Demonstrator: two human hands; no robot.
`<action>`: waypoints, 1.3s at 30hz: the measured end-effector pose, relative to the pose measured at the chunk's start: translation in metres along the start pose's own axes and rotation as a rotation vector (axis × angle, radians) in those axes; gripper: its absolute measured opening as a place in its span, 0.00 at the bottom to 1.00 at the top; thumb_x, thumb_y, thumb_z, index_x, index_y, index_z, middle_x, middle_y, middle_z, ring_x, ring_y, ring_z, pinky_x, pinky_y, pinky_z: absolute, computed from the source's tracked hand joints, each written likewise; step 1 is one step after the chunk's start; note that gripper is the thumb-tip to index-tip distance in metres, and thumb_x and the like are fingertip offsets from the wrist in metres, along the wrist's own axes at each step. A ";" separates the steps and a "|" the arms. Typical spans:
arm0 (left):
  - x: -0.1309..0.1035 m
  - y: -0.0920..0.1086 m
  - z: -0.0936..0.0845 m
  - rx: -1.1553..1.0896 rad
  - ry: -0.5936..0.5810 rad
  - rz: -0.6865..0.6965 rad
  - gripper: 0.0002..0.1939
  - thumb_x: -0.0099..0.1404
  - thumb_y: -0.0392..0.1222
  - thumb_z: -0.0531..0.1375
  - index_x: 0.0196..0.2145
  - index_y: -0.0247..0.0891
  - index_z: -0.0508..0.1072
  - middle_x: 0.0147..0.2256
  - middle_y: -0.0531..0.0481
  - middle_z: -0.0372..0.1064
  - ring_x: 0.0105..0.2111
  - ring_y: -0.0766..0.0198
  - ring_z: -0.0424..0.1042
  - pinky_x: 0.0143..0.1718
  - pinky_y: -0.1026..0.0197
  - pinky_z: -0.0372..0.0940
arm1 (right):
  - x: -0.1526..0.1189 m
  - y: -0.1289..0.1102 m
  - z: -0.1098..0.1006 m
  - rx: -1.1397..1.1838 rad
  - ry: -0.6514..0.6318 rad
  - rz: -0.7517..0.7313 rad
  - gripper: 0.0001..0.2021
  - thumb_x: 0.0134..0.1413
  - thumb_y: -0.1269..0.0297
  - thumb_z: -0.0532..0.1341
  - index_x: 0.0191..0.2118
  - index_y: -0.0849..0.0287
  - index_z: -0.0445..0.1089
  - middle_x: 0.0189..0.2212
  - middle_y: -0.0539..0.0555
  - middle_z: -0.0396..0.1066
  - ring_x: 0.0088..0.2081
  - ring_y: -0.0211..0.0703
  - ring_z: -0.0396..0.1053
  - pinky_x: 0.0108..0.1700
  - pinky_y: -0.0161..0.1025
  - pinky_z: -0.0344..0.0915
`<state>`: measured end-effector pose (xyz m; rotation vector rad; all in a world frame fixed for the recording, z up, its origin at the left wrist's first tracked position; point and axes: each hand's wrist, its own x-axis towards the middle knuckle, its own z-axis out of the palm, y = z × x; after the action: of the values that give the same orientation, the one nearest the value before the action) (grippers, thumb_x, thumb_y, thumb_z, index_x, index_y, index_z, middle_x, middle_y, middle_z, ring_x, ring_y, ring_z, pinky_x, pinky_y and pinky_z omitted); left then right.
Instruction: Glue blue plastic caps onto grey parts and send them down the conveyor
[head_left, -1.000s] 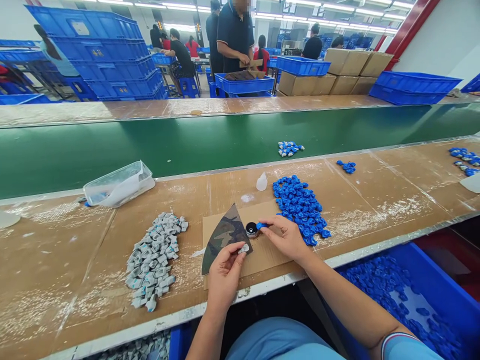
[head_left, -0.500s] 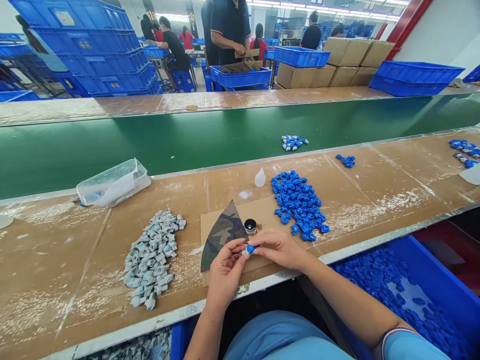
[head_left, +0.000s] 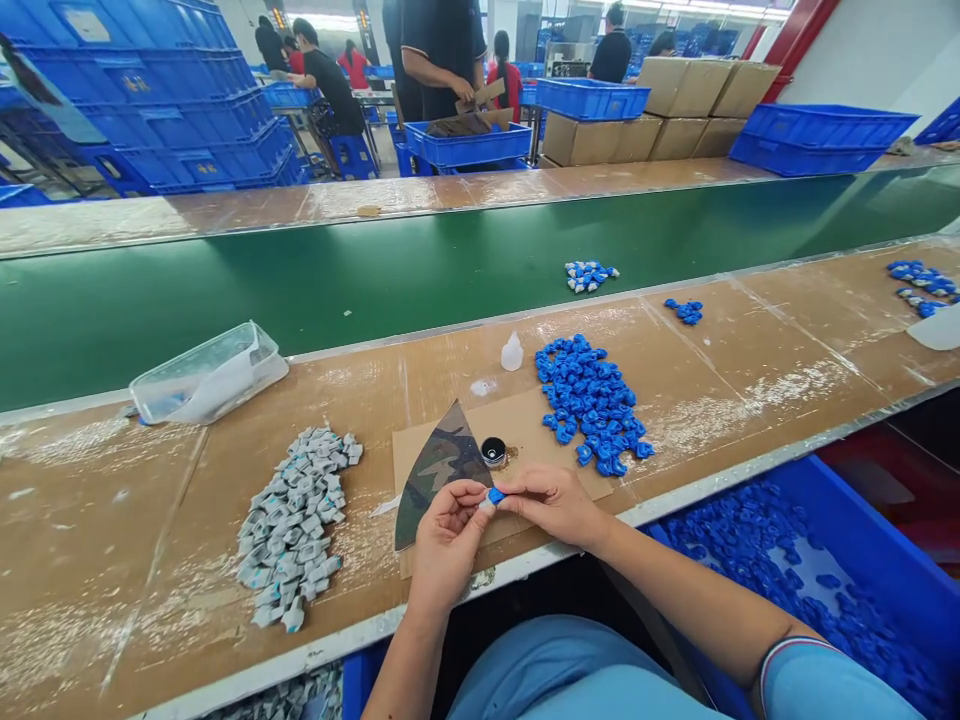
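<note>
Both my hands meet over the front edge of the bench. My left hand [head_left: 448,535] pinches the pale end of a small blue and white piece [head_left: 495,495]. On its blue end, the fingertips of my right hand [head_left: 559,505] are closed. Just beyond the hands lies a camouflage-patterned triangular sheet [head_left: 442,470] on a cardboard piece [head_left: 525,415]. A small round black pot [head_left: 493,452] stands beside the sheet. To the right is a pile of blue pieces [head_left: 592,400]; to the left, a pile of grey pieces [head_left: 300,520].
A white squeeze bottle [head_left: 511,352] and a clear plastic box [head_left: 210,375] stand on the bench. Behind runs a green belt [head_left: 375,275] carrying a blue-and-white cluster [head_left: 590,276]. Below right sits a blue bin [head_left: 885,530] of blue pieces. People work across the belt near stacked blue crates [head_left: 172,130].
The view has shifted slightly. My hands still hold the piece together, and more of its white end shows between my fingertips now.
</note>
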<state>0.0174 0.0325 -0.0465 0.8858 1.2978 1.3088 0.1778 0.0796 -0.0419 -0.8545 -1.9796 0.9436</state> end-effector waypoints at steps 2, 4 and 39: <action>0.002 0.003 -0.002 0.027 0.000 0.005 0.16 0.48 0.47 0.68 0.33 0.37 0.73 0.30 0.49 0.74 0.33 0.64 0.74 0.39 0.61 0.70 | 0.002 -0.003 -0.010 -0.094 -0.029 -0.063 0.11 0.61 0.58 0.59 0.43 0.55 0.76 0.35 0.54 0.78 0.36 0.40 0.74 0.39 0.37 0.70; 0.010 0.009 -0.009 0.062 0.031 0.029 0.17 0.48 0.48 0.68 0.34 0.38 0.73 0.32 0.48 0.74 0.35 0.63 0.74 0.40 0.60 0.70 | 0.003 -0.004 -0.028 -0.260 -0.014 -0.066 0.10 0.61 0.61 0.59 0.42 0.54 0.76 0.35 0.53 0.78 0.37 0.42 0.73 0.41 0.39 0.69; 0.082 0.041 -0.099 1.418 0.395 0.259 0.10 0.56 0.32 0.49 0.29 0.38 0.70 0.31 0.37 0.69 0.36 0.46 0.67 0.44 0.46 0.58 | -0.003 0.008 -0.058 -0.403 0.055 0.049 0.06 0.55 0.69 0.60 0.38 0.56 0.73 0.36 0.55 0.74 0.39 0.43 0.73 0.38 0.38 0.72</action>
<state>-0.1007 0.0969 -0.0334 1.8204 2.5404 0.5688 0.2300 0.0997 -0.0247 -1.1406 -2.1433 0.5439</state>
